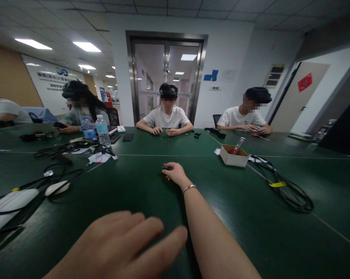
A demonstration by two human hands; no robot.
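Observation:
My right hand [176, 174] reaches forward over the green table, a metal bangle [189, 188] round its wrist. Its fingers are closed on a small dark object [164, 167], too small and partly covered to name. Close to the camera, my left hand [125, 244] hovers low in the view, slightly blurred. The back of that hand faces up, its thumb or forefinger points right, and no object shows in it.
Green table [140, 186] spans the view. Left lie cables [67, 167], a white mouse [57, 188], paper scraps [99, 158] and water bottles [103, 131]. Right are a small box [233, 158] and a coiled black cable [291, 193]. Several people with headsets sit around the table.

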